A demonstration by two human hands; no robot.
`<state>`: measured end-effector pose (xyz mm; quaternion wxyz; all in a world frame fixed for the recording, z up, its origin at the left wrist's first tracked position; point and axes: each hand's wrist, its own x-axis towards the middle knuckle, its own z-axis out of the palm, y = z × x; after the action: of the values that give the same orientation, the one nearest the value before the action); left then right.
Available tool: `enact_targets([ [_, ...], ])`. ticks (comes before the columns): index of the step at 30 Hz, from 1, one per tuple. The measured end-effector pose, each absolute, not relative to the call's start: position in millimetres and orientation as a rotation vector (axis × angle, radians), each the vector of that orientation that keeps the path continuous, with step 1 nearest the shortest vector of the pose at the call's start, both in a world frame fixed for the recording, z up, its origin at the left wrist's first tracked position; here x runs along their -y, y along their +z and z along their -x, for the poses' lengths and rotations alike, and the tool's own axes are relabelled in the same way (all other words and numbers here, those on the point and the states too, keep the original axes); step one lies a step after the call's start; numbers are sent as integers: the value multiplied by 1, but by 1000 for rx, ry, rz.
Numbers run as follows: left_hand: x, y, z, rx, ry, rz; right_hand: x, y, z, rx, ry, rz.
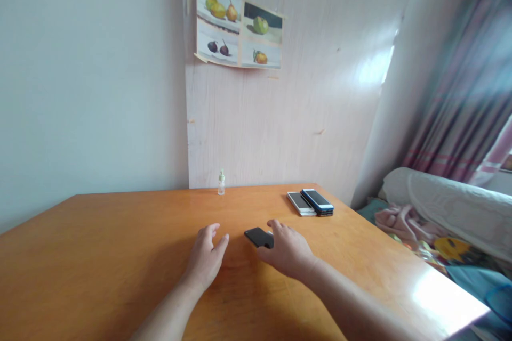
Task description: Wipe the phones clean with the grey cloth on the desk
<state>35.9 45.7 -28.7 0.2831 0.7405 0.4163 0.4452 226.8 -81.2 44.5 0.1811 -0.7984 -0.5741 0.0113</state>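
Observation:
A dark smartphone (258, 236) is low over or on the orange-brown wooden table, near its middle; whether it touches the tabletop I cannot tell. My right hand (288, 248) is around the phone's right end, thumb along the near side and fingers on the far side. The hand covers that end, and a small whitish patch shows beside the fingers. To the left, my left hand (208, 256) hovers above the table, fingers slightly curled and thumb apart, holding nothing. A gap separates it from the phone.
Toward the back right lie a white phone (301, 203) and, beside it, a stack of phones (318, 201). A small clear pump bottle (221, 183) stands near the back edge. Fruit pictures (240, 26) hang on the wall. Bedding (440, 213) is right of the table (100, 261).

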Motion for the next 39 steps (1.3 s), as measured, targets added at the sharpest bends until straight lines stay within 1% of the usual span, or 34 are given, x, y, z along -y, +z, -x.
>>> enact_targets([
  [4, -42, -26, -37, -1135, 1147, -2057, 70, 65, -280, 1490, -136, 2297],
  [7, -40, -26, -39, -1145, 1130, -2097, 54, 74, -326, 1337, -224, 2426],
  [11, -39, -25, -39, -1159, 1118, -2146, 31, 73, -374, 1151, -274, 2627],
  [16, -37, -25, -38, -1170, 1130, -2169, 4, 64, -401, 1099, -308, 2707],
  [26, -31, -22, -37, -1186, 1114, -2129, -22, 37, -417, 1232, -320, 2784],
  [35, -28, -22, -37, -1214, 1086, -2124, -51, 43, -436, 1531, -327, 2702],
  [39, -27, -23, -36, -1221, 1071, -2132, -71, 43, -442, 1638, -282, 2683],
])
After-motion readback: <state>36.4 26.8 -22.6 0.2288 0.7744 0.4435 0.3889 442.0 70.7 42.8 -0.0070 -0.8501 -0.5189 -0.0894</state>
